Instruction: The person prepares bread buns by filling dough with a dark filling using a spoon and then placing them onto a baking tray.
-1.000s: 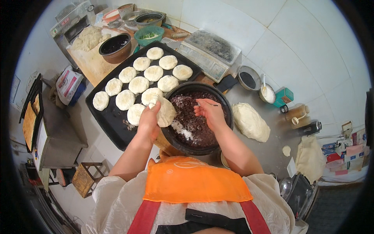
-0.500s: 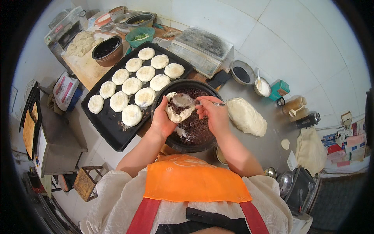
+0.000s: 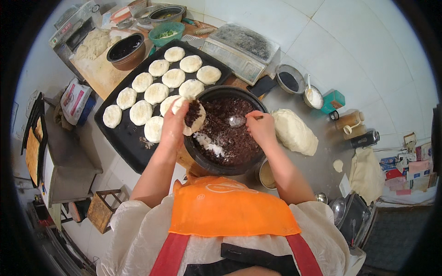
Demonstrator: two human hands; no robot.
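My left hand [image 3: 174, 125] is closed round a piece of dough [image 3: 198, 125] with dark red filling spread on its inner face. It is tilted over the left rim of a big black bowl [image 3: 188, 149]. In that bowl lies crumbly dark filling [image 3: 230, 142] with a white patch [image 3: 209, 145] at the near left. My right hand [image 3: 261, 127] grips a metal spoon [image 3: 237, 121], its bowl resting at the filling's surface. Left of the bowl, a black baking tray [image 3: 120, 146] carries rows of round flat dough cakes [image 3: 156, 93].
A large dough lump [image 3: 294, 132] lies on the metal counter to the right. Behind the tray stand a scale [image 3: 235, 60], a brown pot [image 3: 126, 55] and a green bowl [image 3: 166, 33]. Small bowls [image 3: 313, 97] and jars [image 3: 348, 122] line the wall.
My left hand has moved left with the dough and turned it on edge. The spoon has left the dough and gone down into the bowl's filling.
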